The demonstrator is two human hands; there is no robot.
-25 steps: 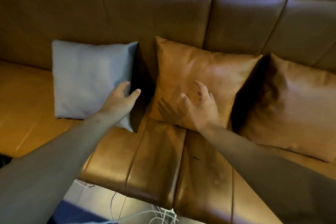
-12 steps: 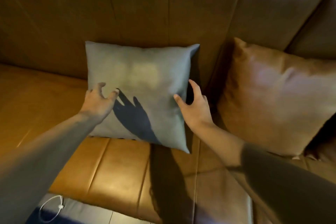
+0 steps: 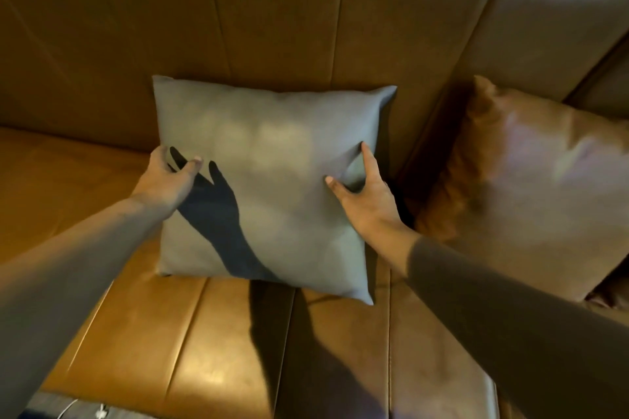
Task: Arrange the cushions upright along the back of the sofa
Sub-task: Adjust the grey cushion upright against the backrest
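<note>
A grey cushion [image 3: 272, 153] stands upright on the seat and leans against the brown leather sofa back [image 3: 272, 10]. My left hand [image 3: 166, 177] holds its left edge, thumb on the front face. My right hand [image 3: 367, 194] grips its right edge, with thumb and forefinger pressing a crease into the fabric. To the right, a brown leather cushion [image 3: 531, 187] also leans upright against the back, with a dark gap between it and the grey one.
The sofa seat [image 3: 136, 333] stretches left of the grey cushion and toward me. A strip of floor with a white cable [image 3: 85, 412] shows at the bottom left, below the seat's front edge.
The view has swung left from the brown cushions onto the grey one. My right hand left the middle brown cushion, and both hands have closed on the grey cushion's sides.
</note>
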